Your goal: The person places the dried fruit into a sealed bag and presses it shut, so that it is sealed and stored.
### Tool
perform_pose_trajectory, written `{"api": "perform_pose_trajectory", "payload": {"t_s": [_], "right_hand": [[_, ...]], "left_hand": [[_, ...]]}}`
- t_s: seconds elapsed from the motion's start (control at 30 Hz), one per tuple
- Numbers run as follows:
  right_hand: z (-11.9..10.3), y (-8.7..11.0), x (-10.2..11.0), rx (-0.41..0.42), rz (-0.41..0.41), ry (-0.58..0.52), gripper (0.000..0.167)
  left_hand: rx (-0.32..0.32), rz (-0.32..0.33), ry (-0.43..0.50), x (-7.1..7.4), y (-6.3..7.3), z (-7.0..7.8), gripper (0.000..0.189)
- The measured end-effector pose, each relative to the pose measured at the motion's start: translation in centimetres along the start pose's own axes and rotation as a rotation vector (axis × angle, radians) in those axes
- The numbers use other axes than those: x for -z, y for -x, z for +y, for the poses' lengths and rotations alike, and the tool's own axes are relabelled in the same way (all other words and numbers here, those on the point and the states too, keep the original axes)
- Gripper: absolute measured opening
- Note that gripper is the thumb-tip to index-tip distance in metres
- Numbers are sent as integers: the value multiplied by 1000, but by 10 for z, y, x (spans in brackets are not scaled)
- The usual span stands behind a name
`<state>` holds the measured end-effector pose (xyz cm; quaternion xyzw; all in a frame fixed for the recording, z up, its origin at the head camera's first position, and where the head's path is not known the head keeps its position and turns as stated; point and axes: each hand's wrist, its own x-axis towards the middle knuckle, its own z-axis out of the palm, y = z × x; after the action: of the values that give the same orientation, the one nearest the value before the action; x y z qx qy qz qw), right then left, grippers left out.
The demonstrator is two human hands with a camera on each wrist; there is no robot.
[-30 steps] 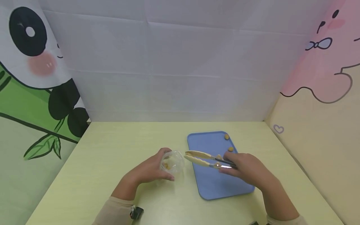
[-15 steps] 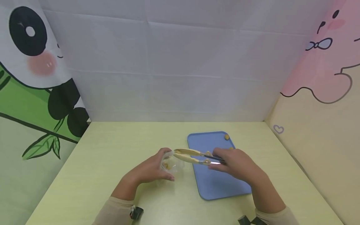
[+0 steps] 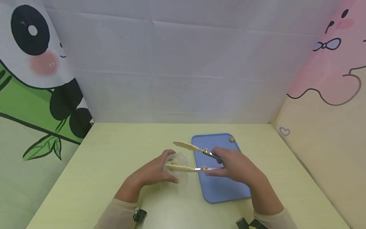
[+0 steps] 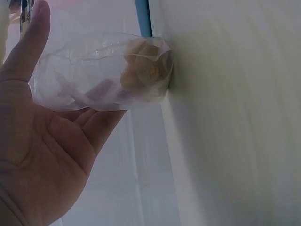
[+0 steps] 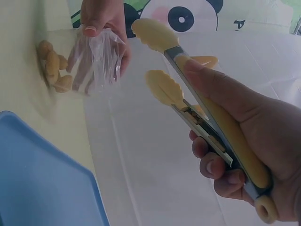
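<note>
My left hand (image 3: 148, 171) holds a clear plastic bag (image 4: 75, 61) upright on the table, thumb and fingers around its sides. Several small, rounded tan-brown pieces (image 4: 146, 68) lie at the bottom of the bag; their exact kind is unclear. My right hand (image 3: 234, 162) grips a pair of tongs (image 5: 167, 89) with cream scalloped tips and metal arms. The tong arms are spread apart at the bag's mouth, and nothing shows between the tips. On the blue tray (image 3: 211, 187), one brown piece (image 3: 231, 139) sits in the far right corner; my right hand covers part of the tray.
The tray lies on a pale yellow table (image 3: 125, 140), right of the bag. A white cloth (image 3: 183, 63) hangs behind the table, with cartoon-printed panels at both sides. Dark devices (image 3: 140, 215) sit at both wrists.
My right hand has moved left with the tongs, from above the tray to the bag's mouth. The tong tips, close together before, are now wide apart. My left hand has stayed in place.
</note>
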<state>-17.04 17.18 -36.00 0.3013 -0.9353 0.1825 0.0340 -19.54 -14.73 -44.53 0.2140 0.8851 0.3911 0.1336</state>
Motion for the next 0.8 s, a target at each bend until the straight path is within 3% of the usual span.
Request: {"api": "perform_pose_trajectory", "payload": {"t_s": [0.8], "right_hand": [[39, 27, 5, -284, -17, -67, 61]], "left_hand": [[-10, 12, 19, -1, -2, -3, 101]]}}
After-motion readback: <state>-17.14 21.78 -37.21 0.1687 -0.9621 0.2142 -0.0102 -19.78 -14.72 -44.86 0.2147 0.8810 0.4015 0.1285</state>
